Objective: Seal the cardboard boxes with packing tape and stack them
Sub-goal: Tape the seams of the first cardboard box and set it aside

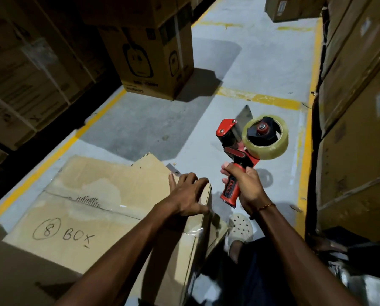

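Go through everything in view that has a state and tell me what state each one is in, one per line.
Cardboard box: top flaps folded down.
Left hand: resting on the box's right top edge.
Right hand: gripping the dispenser handle.
Tape dispenser: held in the air beside the box, not touching it.
Tape roll: mounted on the dispenser.
Printed box: closed, standing on the floor.

Bare forearms without sleeves, a thin orange-brown thread bracelet [266, 206] on the right wrist, dark trousers [257, 272], and a pale perforated clog [240, 226] on one foot.
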Motion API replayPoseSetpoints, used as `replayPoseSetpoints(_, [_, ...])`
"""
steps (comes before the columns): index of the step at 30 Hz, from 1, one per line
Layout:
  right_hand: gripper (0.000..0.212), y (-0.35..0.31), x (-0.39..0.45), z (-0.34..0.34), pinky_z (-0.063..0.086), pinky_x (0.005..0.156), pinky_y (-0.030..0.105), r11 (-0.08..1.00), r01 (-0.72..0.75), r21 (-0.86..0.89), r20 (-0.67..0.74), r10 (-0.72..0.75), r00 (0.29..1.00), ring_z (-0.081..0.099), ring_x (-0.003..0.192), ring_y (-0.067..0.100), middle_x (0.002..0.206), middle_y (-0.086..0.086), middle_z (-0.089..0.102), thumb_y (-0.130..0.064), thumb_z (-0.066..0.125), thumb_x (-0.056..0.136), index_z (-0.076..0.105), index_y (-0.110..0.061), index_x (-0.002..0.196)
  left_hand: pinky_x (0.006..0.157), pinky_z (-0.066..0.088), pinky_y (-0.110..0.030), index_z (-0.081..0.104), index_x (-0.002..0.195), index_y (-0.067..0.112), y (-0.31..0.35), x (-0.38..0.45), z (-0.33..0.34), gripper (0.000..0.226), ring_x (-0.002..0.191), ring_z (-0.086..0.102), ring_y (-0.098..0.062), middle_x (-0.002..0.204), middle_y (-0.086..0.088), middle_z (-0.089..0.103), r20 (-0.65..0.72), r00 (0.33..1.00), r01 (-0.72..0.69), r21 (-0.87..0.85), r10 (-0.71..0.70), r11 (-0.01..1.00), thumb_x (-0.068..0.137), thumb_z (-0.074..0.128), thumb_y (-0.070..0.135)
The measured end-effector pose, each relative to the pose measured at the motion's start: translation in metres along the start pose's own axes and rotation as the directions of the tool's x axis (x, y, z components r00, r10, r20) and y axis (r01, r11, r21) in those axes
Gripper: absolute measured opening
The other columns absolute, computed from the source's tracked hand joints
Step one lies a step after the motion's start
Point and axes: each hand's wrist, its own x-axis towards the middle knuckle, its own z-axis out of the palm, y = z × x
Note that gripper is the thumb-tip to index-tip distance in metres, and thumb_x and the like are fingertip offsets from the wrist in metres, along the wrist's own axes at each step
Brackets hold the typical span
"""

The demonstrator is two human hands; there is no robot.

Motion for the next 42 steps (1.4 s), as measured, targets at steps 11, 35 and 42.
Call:
replayPoseSetpoints(11, [0.029, 0.013, -0.013, 0.032, 0.053, 0.084, 0.039, 0.984, 0.021, -0.174, 0.225, 0.019, 0.974, 0.067, 0.093, 0.025, 0.100, 0.008, 0.070, -0.033, 0.075, 0.090, 0.072, -0.017, 0.113, 0.119, 0.020, -0.053, 0.047, 0.147, 0.018, -0.057, -0.106, 0.028, 0.083, 0.149, 0.022, -0.033, 0.158, -0.014, 0.034, -0.542, 0.697, 0.313, -0.360, -0.469, 0.879, 0.081, 0.034, 0.067])
replayPoseSetpoints(35, [0.014, 0.024, -0.014, 0.016, 0.045, 0.066, 0.027, 0.867, 0.120, -0.484, 0.277, 0.022, 0.961, 0.058, 0.062, 0.009, 0.069, -0.006, 0.062, -0.022, 0.072, 0.093, 0.069, -0.010, 0.099, 0.112, -0.015, -0.071, -0.008, 0.160, 0.036, -0.067, -0.130, 0.061, 0.085, 0.151, -0.027, -0.018, 0.167, 0.001, -0.021, -0.326, 0.627, 0.670, -0.238, -0.707, 0.703, 0.089, 0.001, 0.082])
replayPoseSetpoints(42, [0.038, 0.027, -0.024, 0.004, 0.043, 0.071, 0.037, 0.962, 0.001, -0.275, 0.149, 0.041, 0.988, 0.054, 0.074, 0.030, 0.083, 0.017, 0.056, -0.022, 0.075, 0.085, 0.066, 0.012, 0.101, 0.120, -0.010, -0.060, -0.016, 0.159, 0.028, -0.086, -0.101, 0.040, 0.087, 0.151, -0.028, -0.023, 0.165, -0.011, -0.025, -0.263, 0.767, 0.582, -0.098, -0.585, 0.807, 0.091, 0.003, 0.079])
